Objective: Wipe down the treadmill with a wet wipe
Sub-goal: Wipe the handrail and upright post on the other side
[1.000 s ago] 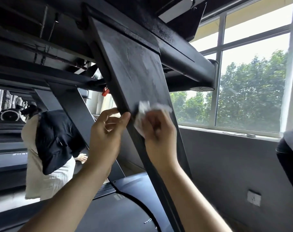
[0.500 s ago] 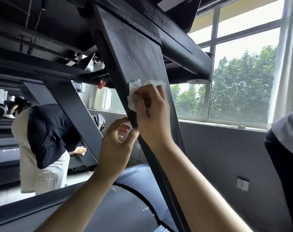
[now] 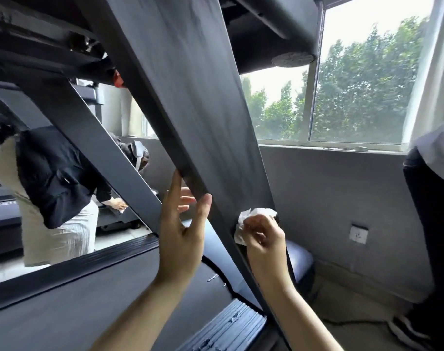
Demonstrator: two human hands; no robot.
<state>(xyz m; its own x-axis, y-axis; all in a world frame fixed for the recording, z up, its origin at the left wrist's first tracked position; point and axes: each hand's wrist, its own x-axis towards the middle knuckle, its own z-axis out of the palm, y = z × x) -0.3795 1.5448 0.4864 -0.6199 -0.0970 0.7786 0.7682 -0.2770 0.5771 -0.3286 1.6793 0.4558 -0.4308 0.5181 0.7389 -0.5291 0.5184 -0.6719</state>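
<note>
Your right hand (image 3: 262,239) pinches a crumpled wipe (image 3: 248,224) against the lower part of the treadmill's slanted upright (image 3: 198,117). Your left hand (image 3: 183,229) rests on the upright's left edge, fingers straight and loosely spread, thumb on its face, holding nothing.

Legible text, labels, brands, numbers, signs: none. The neighbouring treadmill (image 3: 3,214) at the left edge carries a faint pale marking on its side rail, too blurred and too small to read. The near treadmill upright (image 3: 190,102) shows only streaks, no lettering. The wall socket (image 3: 358,233) below the window has a plain white plate with no readable marking. The small pale marks on the treadmill deck (image 3: 63,315) and its ribbed side strip are scuffs, not characters.
</note>
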